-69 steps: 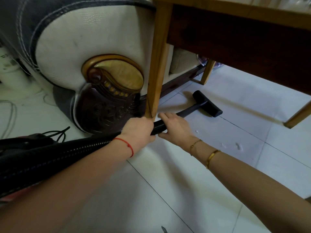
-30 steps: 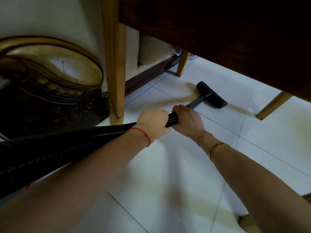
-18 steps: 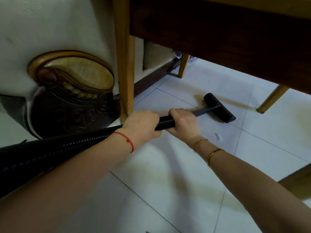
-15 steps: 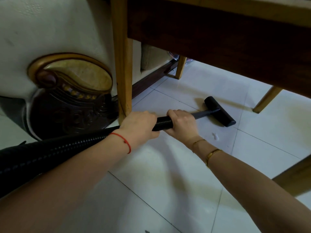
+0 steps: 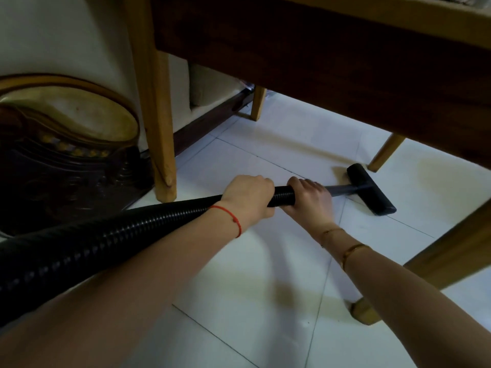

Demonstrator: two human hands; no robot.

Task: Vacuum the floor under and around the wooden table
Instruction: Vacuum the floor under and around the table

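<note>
Gripping black ribbed vacuum hose (image 5: pixel 148 224): left hand (image 5: pixel 248 197) and right hand (image 5: pixel 310 199) both closed round it, right just ahead. Beyond right grip, black T-shaped nozzle (image 5: pixel 372 193) flat on white tiled floor (image 5: pixel 252 274) beneath wooden bench (image 5: pixel 332 57).

Single head-worn view, low and close, facing forward-down beneath the wooden table (image 5: pixel 332 49) onto floor (image 5: pixel 252 301)

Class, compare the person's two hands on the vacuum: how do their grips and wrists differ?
The left hand grips the ribbed black hose; the right hand grips farther forward, where hose meets the grey tube. The left wrist wears a red string; the right wrist wears gold bangles. Both are closed around the vacuum.
</note>
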